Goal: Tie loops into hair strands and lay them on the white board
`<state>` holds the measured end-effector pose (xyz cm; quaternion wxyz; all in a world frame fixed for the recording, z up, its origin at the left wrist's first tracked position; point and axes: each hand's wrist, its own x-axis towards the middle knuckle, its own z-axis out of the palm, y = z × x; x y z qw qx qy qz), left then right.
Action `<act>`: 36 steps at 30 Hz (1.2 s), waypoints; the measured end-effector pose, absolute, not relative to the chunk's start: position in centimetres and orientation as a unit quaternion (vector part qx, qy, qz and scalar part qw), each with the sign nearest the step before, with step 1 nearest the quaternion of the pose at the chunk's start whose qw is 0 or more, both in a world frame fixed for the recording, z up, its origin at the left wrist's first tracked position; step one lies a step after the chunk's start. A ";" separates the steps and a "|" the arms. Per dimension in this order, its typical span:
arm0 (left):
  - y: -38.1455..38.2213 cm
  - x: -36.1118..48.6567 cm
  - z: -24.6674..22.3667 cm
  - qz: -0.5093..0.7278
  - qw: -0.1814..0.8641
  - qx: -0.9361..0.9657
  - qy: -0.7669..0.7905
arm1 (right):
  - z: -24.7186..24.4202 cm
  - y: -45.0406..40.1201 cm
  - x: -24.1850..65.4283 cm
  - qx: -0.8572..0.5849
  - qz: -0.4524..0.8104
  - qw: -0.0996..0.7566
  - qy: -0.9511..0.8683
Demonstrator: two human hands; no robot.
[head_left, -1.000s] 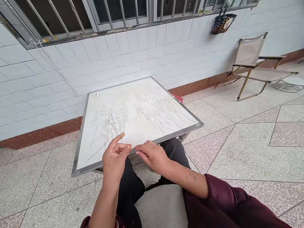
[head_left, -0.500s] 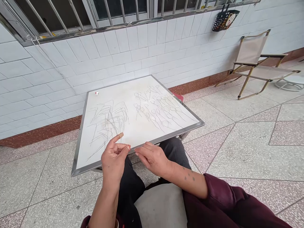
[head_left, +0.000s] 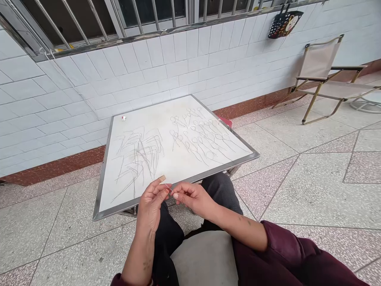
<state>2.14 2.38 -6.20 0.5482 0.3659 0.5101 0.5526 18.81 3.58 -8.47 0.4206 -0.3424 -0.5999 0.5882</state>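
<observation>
Above the table's front edge, my left hand (head_left: 153, 198) and my right hand (head_left: 193, 197) meet fingertip to fingertip. Both pinch a short, thin wire (head_left: 168, 187), of which only a little shows between the fingers. A tan strip of tape (head_left: 162, 178) wraps a fingertip of my left hand. Bent thin wires (head_left: 138, 149) lie in a tangled group on the left part of the white table (head_left: 175, 163). To the right lie several wires with looped ends (head_left: 205, 137), spread in rough rows.
A small white and red item (head_left: 124, 118) sits at the table's far left corner. The tiled wall (head_left: 166, 67) stands right behind the table. A folding chair (head_left: 320, 67) is at the right, and a dark basket (head_left: 285, 24) hangs from the window bars. A grey cushion (head_left: 205, 258) rests on my lap.
My hands have come closer together and shifted slightly right. The right fingers have turned so the thumb now shows on top, and the wire between the fingertips is easier to see.
</observation>
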 end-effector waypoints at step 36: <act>0.9 3.8 -5.7 0.637 0.501 0.317 0.494 | -8.5 2.5 18.4 -0.348 0.435 0.417 -0.718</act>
